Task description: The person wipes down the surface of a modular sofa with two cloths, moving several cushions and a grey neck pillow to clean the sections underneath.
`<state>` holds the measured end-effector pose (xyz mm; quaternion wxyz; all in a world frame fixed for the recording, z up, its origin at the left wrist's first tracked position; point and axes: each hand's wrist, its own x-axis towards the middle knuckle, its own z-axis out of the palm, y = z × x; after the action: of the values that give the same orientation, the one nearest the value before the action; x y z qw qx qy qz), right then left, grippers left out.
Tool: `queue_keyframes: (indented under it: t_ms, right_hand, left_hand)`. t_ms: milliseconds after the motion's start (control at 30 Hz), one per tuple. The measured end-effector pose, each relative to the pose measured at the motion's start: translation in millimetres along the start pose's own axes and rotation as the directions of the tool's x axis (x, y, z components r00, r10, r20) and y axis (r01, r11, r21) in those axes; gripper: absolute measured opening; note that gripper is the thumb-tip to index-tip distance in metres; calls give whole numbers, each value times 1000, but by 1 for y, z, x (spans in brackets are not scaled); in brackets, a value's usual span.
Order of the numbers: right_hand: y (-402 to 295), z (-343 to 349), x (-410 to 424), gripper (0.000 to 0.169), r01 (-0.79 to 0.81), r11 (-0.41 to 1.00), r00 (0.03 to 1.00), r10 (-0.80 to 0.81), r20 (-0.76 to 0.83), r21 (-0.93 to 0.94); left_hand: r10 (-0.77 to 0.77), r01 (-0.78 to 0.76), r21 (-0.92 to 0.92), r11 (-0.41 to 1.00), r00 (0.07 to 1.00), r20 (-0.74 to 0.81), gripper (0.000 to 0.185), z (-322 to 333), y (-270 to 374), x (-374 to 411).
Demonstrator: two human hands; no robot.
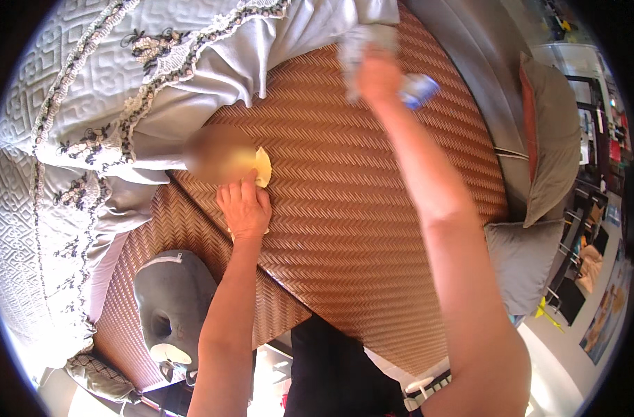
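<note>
My left hand (pixel 244 208) rests with its fingers on a pale yellow item (pixel 263 168), over a brown woven mat (pixel 322 198). A blurred round patch hides what lies just beyond the fingertips. My right hand (pixel 378 73) is stretched out to the far side, blurred by motion, with its fingers curled around a greyish cloth (pixel 356 52). A blue and white object (pixel 420 91), too blurred to name, shows just right of that hand; whether the hand touches it I cannot tell.
Grey satin bedding with lace trim (pixel 218 78) spreads over the mat's left and far sides. A dark grey neck pillow (pixel 176 297) lies at the lower left. Grey cushions (pixel 554 140) stand at the right against a grey padded edge (pixel 468 47). Cluttered shelving (pixel 582 250) is farther right.
</note>
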<state>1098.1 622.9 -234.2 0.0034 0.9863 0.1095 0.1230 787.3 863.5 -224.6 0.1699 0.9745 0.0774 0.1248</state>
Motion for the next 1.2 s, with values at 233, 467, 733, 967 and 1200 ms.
queue_keyframes:
  t_ms: [233,467,733,967,1200]
  right_hand:
    - [-172,-67,-111,44,320,708,865,-489,110,630]
    - [4,-71,-113,30,-624,-288,780,-168,603,727]
    - [0,-53,-38,37,-213,963,960,175,219,163]
    - [-128,-85,-239,40,379,705,884,-468,-9,600]
    - [56,-119,-308,51,442,688,784,-608,126,575]
  left_hand:
    - [-54,54,-10,998,999,-2,37,3,-10,-4]
    - [-61,61,-22,998,997,38,37,-2,-7,-7]
    - [-25,14,-139,990,996,-82,32,-1,-4,-5]
    - [86,-89,-93,992,996,-37,40,-10,-88,36]
    - [21,-39,-66,997,970,-242,28,-7,-104,70]
